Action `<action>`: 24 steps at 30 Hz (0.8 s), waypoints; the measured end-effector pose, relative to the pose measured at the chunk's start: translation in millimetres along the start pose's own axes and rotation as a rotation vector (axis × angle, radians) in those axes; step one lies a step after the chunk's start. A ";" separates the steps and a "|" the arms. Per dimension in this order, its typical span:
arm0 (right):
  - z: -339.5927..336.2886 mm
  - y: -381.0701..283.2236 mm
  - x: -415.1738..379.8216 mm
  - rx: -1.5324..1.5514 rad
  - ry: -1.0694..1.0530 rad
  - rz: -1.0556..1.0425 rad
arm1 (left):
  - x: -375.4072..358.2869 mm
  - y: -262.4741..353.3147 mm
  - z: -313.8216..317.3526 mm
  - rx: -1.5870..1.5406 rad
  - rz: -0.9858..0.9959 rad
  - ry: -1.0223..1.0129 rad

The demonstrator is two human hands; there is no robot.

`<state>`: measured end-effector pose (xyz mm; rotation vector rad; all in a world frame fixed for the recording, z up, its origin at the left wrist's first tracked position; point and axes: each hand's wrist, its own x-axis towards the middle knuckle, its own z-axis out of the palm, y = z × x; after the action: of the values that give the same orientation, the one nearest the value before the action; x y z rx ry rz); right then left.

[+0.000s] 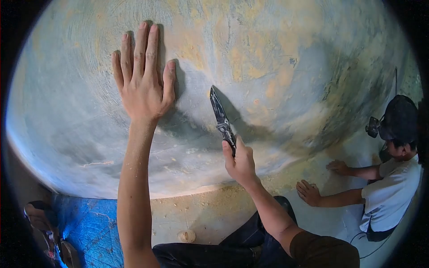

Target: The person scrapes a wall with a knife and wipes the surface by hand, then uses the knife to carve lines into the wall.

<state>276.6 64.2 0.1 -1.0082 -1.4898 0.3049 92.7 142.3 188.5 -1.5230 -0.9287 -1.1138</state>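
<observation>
My left hand (pixel 144 85) lies flat on a large rounded, mottled grey and ochre surface (pixel 277 53), its fingers stretched upward and nothing held. To its right, my right hand (pixel 241 161) is wrapped round the handle of a dark folding knife (pixel 219 111). The blade is out and points up, its tip at or close to the surface; whether it touches is hard to tell. A shadow of the knife falls to its right.
At the right, a co-worker in a dark cap (pixel 399 118) and pale shirt has both hands low by the surface. A blue sheet (pixel 89 228) lies at lower left, near another person (pixel 42 223). A small round object (pixel 187 236) rests on the dusty floor (pixel 178 219).
</observation>
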 end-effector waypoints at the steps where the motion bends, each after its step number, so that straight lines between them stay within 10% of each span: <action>1: -0.2 -2.4 1.5 -0.005 -0.005 0.011 | 0.9 0.3 -0.4 -0.001 -0.003 -0.002; 24: -23.3 -15.1 8.9 -0.041 -0.052 -0.003 | 0.1 2.4 -2.1 -0.011 -0.015 -0.013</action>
<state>292.8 53.3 21.7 -1.0373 -1.5499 0.3014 94.5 139.7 188.2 -1.5365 -0.9452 -1.1227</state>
